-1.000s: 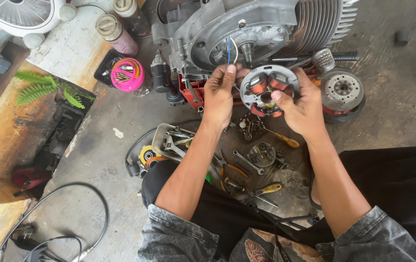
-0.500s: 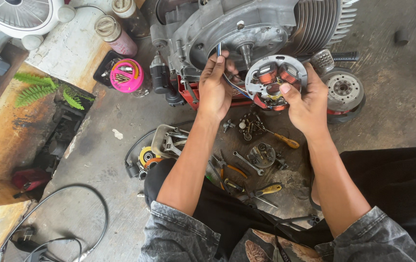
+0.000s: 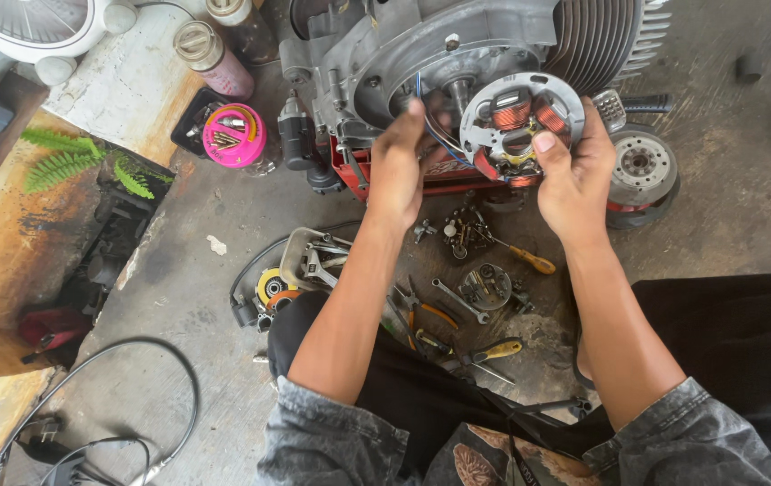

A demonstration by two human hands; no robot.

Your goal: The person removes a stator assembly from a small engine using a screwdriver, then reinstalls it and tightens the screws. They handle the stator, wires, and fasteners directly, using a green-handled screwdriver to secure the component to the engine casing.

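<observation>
The right hand (image 3: 574, 166) is gripping the stator plate (image 3: 519, 126) by its rim – holding it just before the engine (image 3: 457, 45) opening. The left hand (image 3: 399, 166) is pinching the wires (image 3: 435, 130) beside it, above scattered tools (image 3: 457, 288).

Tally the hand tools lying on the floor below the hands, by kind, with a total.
Yellow-handled screwdrivers: 2
Orange-handled pliers: 1
Loose spanners: 1
Total: 4
Further tools in the tray are too jumbled to count.
</observation>
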